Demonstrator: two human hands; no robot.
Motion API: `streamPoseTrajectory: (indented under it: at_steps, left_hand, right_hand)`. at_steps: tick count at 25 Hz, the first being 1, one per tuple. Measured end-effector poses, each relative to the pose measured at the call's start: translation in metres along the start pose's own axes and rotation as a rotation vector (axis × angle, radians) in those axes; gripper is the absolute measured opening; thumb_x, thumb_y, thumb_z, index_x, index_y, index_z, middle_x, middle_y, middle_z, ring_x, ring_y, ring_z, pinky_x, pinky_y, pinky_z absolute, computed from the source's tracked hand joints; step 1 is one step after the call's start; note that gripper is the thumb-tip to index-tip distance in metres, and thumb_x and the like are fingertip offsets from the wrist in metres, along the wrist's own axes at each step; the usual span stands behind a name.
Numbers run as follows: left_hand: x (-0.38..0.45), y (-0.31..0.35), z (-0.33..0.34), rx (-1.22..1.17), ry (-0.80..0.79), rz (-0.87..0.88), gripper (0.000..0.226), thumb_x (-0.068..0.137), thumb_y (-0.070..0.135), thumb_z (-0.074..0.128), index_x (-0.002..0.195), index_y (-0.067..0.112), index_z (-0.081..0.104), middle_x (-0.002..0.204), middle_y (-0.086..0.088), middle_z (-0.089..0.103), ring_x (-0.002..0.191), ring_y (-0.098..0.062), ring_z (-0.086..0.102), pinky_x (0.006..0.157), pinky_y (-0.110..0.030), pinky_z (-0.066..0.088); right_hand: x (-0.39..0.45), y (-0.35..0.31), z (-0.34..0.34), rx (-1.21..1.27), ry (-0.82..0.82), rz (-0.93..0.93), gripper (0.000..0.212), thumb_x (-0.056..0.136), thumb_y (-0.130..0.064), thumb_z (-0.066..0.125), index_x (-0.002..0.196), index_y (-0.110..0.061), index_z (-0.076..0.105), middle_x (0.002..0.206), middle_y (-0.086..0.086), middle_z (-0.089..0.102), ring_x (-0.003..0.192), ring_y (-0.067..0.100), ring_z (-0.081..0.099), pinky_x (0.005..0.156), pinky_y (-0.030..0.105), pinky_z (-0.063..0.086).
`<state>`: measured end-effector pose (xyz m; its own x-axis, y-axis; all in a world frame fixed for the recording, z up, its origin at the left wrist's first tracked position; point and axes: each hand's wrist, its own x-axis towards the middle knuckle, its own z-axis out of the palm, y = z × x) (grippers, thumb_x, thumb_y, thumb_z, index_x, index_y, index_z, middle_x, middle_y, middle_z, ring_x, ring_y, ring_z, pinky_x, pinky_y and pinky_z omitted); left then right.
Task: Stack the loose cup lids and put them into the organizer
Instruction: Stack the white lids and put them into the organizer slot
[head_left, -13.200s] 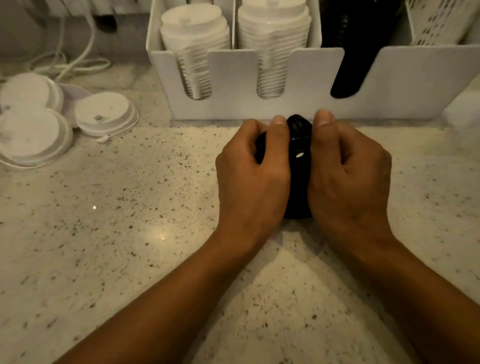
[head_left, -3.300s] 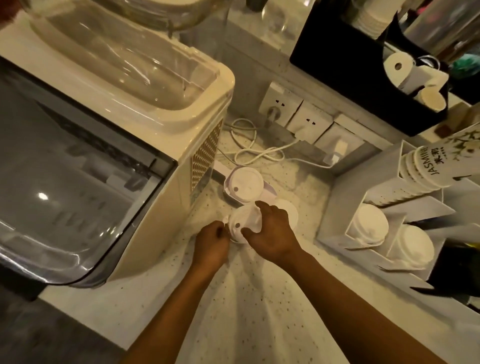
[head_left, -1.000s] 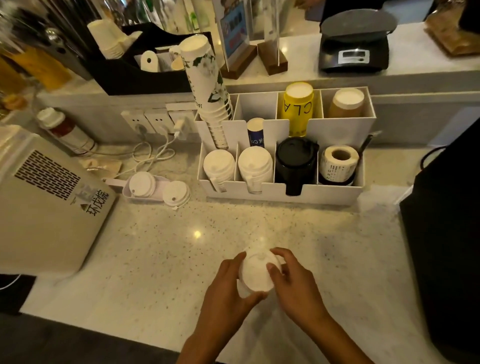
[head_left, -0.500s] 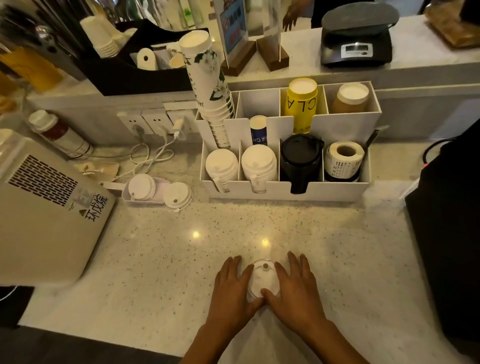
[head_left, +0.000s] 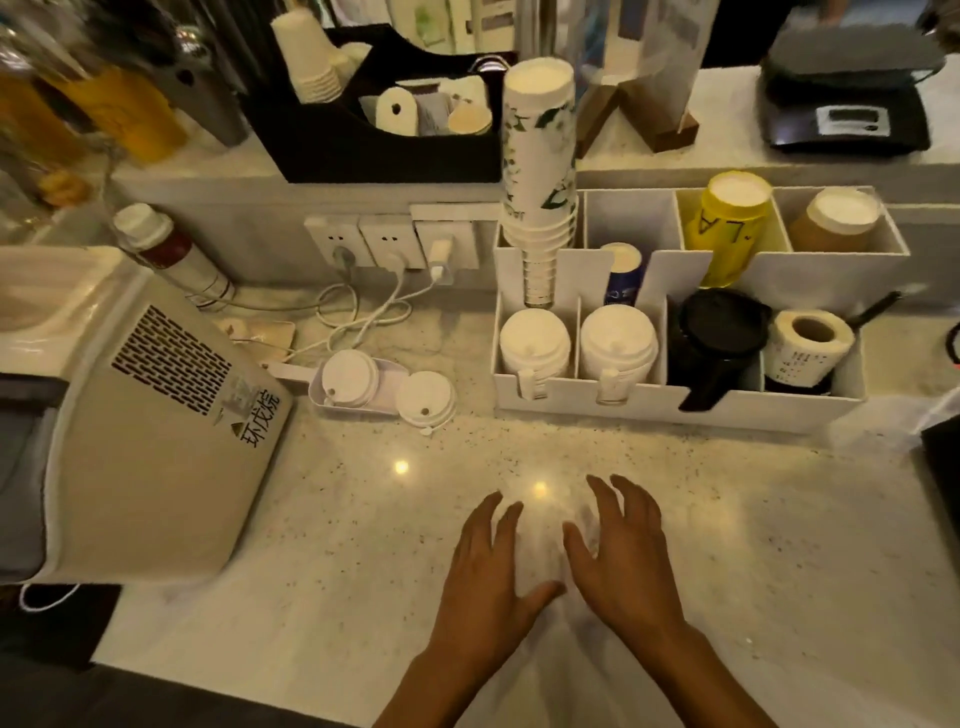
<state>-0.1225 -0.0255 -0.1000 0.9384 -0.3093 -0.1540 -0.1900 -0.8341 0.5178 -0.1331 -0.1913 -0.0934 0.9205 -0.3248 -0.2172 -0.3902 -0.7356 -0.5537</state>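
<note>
Speckled counter (head_left: 322, 551) under hands, perhaps blurred lids.

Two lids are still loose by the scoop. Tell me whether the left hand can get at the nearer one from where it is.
Probably yes. The left hand lies open on the counter, and only bare counter shows between it and the nearer lid. That lid sits uncovered beside the scoop.

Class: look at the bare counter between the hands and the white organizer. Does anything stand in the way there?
Nothing visible does. The speckled counter between the left hand, right hand and white compartment organizer shows bare stone. Two loose white lids lie off to the left.
</note>
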Motion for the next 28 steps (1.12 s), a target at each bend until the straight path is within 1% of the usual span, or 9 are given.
streamPoseTrajectory:
  at_steps: [4,6,9,12,14,16,21,25,28]
  left_hand:
    - [0.026,-0.055,-0.058,-0.086,0.078,-0.121,0.087,0.084,0.065,0.063,0.154,0.029,0.026,0.164,0.003,0.025,0.149,-0.017,0.027,0.116,-0.027,0.023]
    - [0.042,-0.08,-0.082,-0.071,0.111,-0.148,0.084,0.084,0.061,0.066,0.152,0.025,0.032,0.16,-0.001,0.035,0.145,-0.02,0.035,0.116,-0.032,0.03]
    - [0.069,-0.109,-0.104,-0.035,0.185,-0.119,0.078,0.083,0.051,0.074,0.146,0.017,0.043,0.149,-0.007,0.052,0.135,-0.026,0.05,0.107,-0.032,0.035]
    - [0.096,-0.13,-0.109,-0.115,0.152,-0.156,0.075,0.087,0.047,0.071,0.149,0.023,0.038,0.153,-0.002,0.048,0.137,-0.02,0.046,0.107,-0.027,0.031]
    - [0.108,-0.139,-0.102,-0.229,0.088,-0.188,0.069,0.092,0.05,0.063,0.151,0.027,0.034,0.157,0.003,0.041,0.141,-0.015,0.042,0.112,-0.027,0.032]
    - [0.118,-0.14,-0.093,-0.362,0.003,-0.273,0.067,0.095,0.052,0.056,0.153,0.029,0.031,0.158,0.005,0.038,0.143,-0.016,0.04,0.119,-0.037,0.034]
    - [0.128,-0.145,-0.078,-0.499,0.019,-0.405,0.057,0.092,0.041,0.066,0.143,0.024,0.047,0.14,0.001,0.056,0.125,-0.019,0.056,0.107,-0.044,0.049]
    - [0.131,-0.148,-0.077,-0.613,0.027,-0.475,0.055,0.089,0.035,0.073,0.138,0.023,0.052,0.128,0.004,0.062,0.109,-0.013,0.061,0.094,-0.033,0.056]
    - [0.132,-0.14,-0.084,-0.706,0.039,-0.465,0.05,0.086,0.032,0.077,0.131,0.027,0.056,0.121,0.006,0.066,0.106,-0.01,0.063,0.089,-0.025,0.054]
  right_hand:
    - [0.03,-0.071,0.027,0.003,-0.074,-0.094,0.062,0.096,-0.049,0.054,0.151,-0.026,0.036,0.161,0.002,0.031,0.149,0.024,0.023,0.119,0.041,0.026]
    - [0.049,-0.105,0.04,0.003,-0.12,-0.141,0.061,0.096,-0.048,0.054,0.15,-0.026,0.038,0.161,0.002,0.032,0.149,0.024,0.024,0.121,0.042,0.026]
    - [0.08,-0.149,0.054,-0.03,-0.132,-0.189,0.062,0.093,-0.046,0.06,0.148,-0.025,0.041,0.16,0.004,0.035,0.147,0.027,0.027,0.12,0.043,0.029]
    - [0.115,-0.179,0.068,-0.119,-0.13,-0.24,0.065,0.091,-0.043,0.063,0.148,-0.021,0.041,0.159,0.009,0.035,0.145,0.031,0.029,0.118,0.044,0.031]
    - [0.135,-0.19,0.076,-0.2,-0.163,-0.242,0.069,0.09,-0.044,0.064,0.149,-0.02,0.038,0.16,0.011,0.031,0.145,0.033,0.027,0.117,0.044,0.031]
    - [0.153,-0.196,0.086,-0.256,-0.203,-0.235,0.074,0.089,-0.047,0.065,0.151,-0.021,0.034,0.162,0.01,0.027,0.146,0.034,0.024,0.115,0.044,0.032]
    - [0.175,-0.198,0.107,-0.306,-0.29,-0.213,0.077,0.086,-0.043,0.068,0.151,-0.022,0.032,0.161,0.01,0.027,0.142,0.033,0.028,0.11,0.043,0.036]
    - [0.175,-0.192,0.107,-0.247,-0.289,-0.193,0.075,0.086,-0.043,0.07,0.15,-0.025,0.034,0.156,0.006,0.038,0.135,0.03,0.041,0.107,0.04,0.041]
    - [0.159,-0.191,0.094,-0.003,-0.255,-0.084,0.077,0.082,-0.051,0.072,0.148,-0.031,0.037,0.149,0.001,0.048,0.13,0.024,0.049,0.1,0.029,0.039]
